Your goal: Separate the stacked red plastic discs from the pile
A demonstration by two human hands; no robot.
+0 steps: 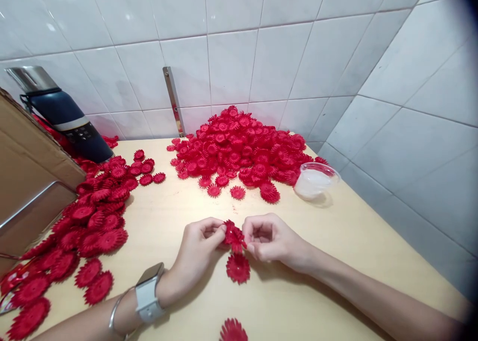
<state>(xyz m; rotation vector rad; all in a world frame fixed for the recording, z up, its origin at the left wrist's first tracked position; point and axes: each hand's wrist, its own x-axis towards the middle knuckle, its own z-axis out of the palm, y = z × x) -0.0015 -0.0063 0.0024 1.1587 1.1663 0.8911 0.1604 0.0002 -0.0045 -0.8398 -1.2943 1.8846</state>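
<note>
Between my two hands is a red flower-shaped piece with fringed, petal-like edges. My left hand pinches its left side between thumb and fingers. On the opposite side, the fingertips of my right hand are pinched together at the flower's edge. Just below it on the table lies another red fringed disc. A further fringed disc rests at the near edge of the view. How the petals are gripped under my fingers is partly hidden.
Behind my hands a large heap of red flower pieces lies against the tiled wall. A clear plastic cup stands to its right. On the left are stacked red discs, a cardboard box and a dark blue bottle. A metal strip leans on the wall.
</note>
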